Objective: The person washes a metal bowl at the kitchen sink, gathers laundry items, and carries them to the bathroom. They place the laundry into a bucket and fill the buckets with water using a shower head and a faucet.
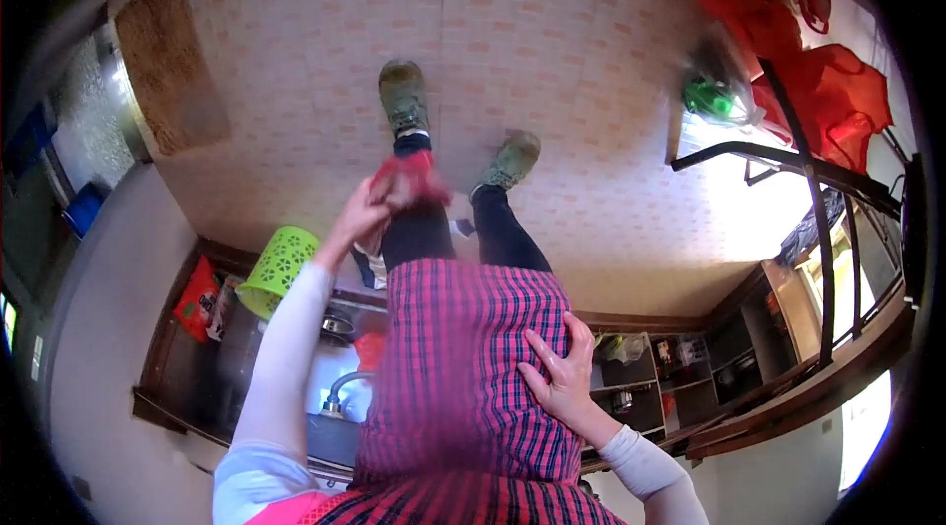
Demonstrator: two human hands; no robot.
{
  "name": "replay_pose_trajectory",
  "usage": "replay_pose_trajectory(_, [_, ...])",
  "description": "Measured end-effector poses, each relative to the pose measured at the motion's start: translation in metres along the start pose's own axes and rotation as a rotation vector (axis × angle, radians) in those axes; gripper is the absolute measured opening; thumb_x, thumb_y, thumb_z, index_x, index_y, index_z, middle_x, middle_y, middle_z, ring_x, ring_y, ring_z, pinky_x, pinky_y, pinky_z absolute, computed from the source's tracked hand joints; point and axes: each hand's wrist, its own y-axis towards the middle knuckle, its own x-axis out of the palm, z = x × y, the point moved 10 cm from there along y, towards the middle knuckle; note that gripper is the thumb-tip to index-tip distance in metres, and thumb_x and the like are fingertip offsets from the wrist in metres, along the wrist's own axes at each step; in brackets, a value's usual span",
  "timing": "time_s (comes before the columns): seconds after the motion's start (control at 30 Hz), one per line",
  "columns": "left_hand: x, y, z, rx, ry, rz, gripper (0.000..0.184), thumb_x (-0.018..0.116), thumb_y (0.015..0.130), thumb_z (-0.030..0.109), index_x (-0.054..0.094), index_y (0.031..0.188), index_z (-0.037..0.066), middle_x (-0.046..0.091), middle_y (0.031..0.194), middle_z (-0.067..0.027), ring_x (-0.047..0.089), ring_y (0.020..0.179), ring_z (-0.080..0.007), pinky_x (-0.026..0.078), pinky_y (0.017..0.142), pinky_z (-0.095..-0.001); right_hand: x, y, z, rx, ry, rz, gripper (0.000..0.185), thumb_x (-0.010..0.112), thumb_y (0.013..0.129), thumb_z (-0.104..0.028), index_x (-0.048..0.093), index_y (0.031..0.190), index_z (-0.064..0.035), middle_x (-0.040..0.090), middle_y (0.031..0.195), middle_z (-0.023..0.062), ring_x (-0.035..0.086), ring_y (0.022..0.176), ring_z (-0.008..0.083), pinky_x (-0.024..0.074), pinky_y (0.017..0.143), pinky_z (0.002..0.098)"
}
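Note:
My left hand (369, 210) reaches forward at the left with its fingers closed on a red cloth (409, 180). Hand and cloth are smeared by motion, and the cloth hangs in front of my left leg. My right hand (564, 369) rests on the red-and-black checked apron (463, 357) over my right thigh, fingers apart and with nothing in them. The skin of this hand looks wet. Below the apron are dark trousers and two green shoes (404, 96) on the floor.
A lime-green basket (279, 269) stands at the left by a sink tap (340, 392) and a red packet (199, 298). A brown mat (168, 57) lies far left. At the right are a dark metal frame (808, 150), red bags (833, 101) and shelves (680, 367) with kitchenware.

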Motion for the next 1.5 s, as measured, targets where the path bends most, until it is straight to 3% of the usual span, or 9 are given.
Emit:
replay_pose_trajectory(0.33, [-0.031,0.077,-0.214,-0.293,-0.897,0.221,0.032,0.056,0.087,0.028,0.055,0.109,0.005,0.059,0.095,-0.0002,0.055,0.086,-0.0089,0.044,0.077,-0.0211,0.003,0.006,0.013,0.039,0.018,-0.042,0.042,0.072,0.064,-0.028,0.063,0.104,-0.0193,0.035,0.123,0.0195,0.034,0.113,0.0391,0.0307,0.094,0.0484])
replay_pose_trajectory(0.6, [-0.039,-0.035,0.111,-0.319,-0.274,-0.030,0.032,0.059,0.084,0.020,0.055,0.112,0.006,0.062,0.089,-0.0081,0.060,0.070,-0.0139,0.049,0.056,-0.0269,-0.011,0.017,-0.014,-0.058,-0.056,-0.074,0.043,0.070,0.065,-0.034,0.061,0.107,-0.0262,0.039,0.122,0.0141,0.033,0.114,0.0381,0.0309,0.089,0.0483])
replay_pose_trajectory(0.7, [0.035,-0.020,0.110,0.306,1.079,-0.574,0.046,0.061,0.074,0.023,0.052,0.117,0.012,0.056,0.108,-0.0153,0.051,0.105,-0.0307,0.044,0.085,-0.0433,-0.012,0.022,-0.017,-0.062,-0.057,-0.062,0.043,0.070,0.065,-0.034,0.062,0.106,-0.0253,0.040,0.122,0.0133,0.032,0.114,0.0378,0.0301,0.090,0.0489])
replay_pose_trajectory(0.77, [0.031,0.008,0.041,-0.009,1.217,-0.515,0.046,0.061,0.070,0.028,0.055,0.112,0.012,0.039,0.124,-0.0219,0.035,0.120,-0.0343,0.033,0.096,-0.0477,-0.012,0.023,-0.011,-0.048,-0.047,-0.055,0.043,0.071,0.064,-0.034,0.062,0.105,-0.0249,0.040,0.122,0.0134,0.032,0.114,0.0380,0.0296,0.091,0.0491])
replay_pose_trajectory(1.1, [-0.112,0.051,-0.007,-0.437,1.348,0.164,0.036,0.058,0.078,0.032,0.062,0.100,0.004,0.047,0.122,-0.0127,0.043,0.113,-0.0286,0.039,0.092,-0.0375,-0.005,0.026,-0.009,0.001,0.002,-0.027,0.043,0.073,0.061,-0.030,0.064,0.102,-0.0205,0.040,0.121,0.0147,0.032,0.113,0.0380,0.0305,0.092,0.0492])
replay_pose_trajectory(1.2, [-0.168,0.013,-0.060,-0.330,0.282,0.269,0.046,0.067,0.075,0.025,0.054,0.112,0.000,0.060,0.102,-0.0120,0.057,0.092,-0.0168,0.044,0.081,-0.0287,-0.005,0.030,-0.015,0.000,-0.018,-0.032,0.042,0.073,0.062,-0.030,0.064,0.102,-0.0199,0.039,0.123,0.0146,0.032,0.114,0.0382,0.0306,0.092,0.0494])
replay_pose_trajectory(1.3, [-0.102,-0.015,0.017,-0.525,0.299,-0.002,0.052,0.068,0.074,0.019,0.046,0.118,0.002,0.056,0.105,-0.0074,0.051,0.102,-0.0168,0.042,0.086,-0.0301,-0.003,0.031,-0.021,-0.011,-0.033,-0.063,0.040,0.072,0.065,-0.031,0.063,0.102,-0.0192,0.039,0.124,0.0149,0.031,0.115,0.0380,0.0302,0.092,0.0492])
replay_pose_trajectory(1.43, [0.047,0.007,0.066,0.575,1.189,-0.594,0.037,0.062,0.070,0.013,0.053,0.105,0.005,0.053,0.112,-0.0143,0.043,0.112,-0.0241,0.040,0.089,-0.0382,-0.005,0.036,-0.024,-0.015,-0.060,-0.078,0.041,0.072,0.065,-0.031,0.063,0.103,-0.0192,0.039,0.124,0.0147,0.031,0.115,0.0376,0.0306,0.092,0.0483])
replay_pose_trajectory(1.5, [0.017,0.066,0.029,-0.060,0.989,-0.295,0.037,0.056,0.072,0.016,0.053,0.108,0.008,0.052,0.113,-0.0148,0.046,0.106,-0.0327,0.040,0.089,-0.0413,-0.005,0.039,-0.022,-0.014,-0.069,-0.090,0.041,0.072,0.065,-0.031,0.063,0.103,-0.0191,0.039,0.123,0.0146,0.032,0.115,0.0376,0.0308,0.092,0.0480])
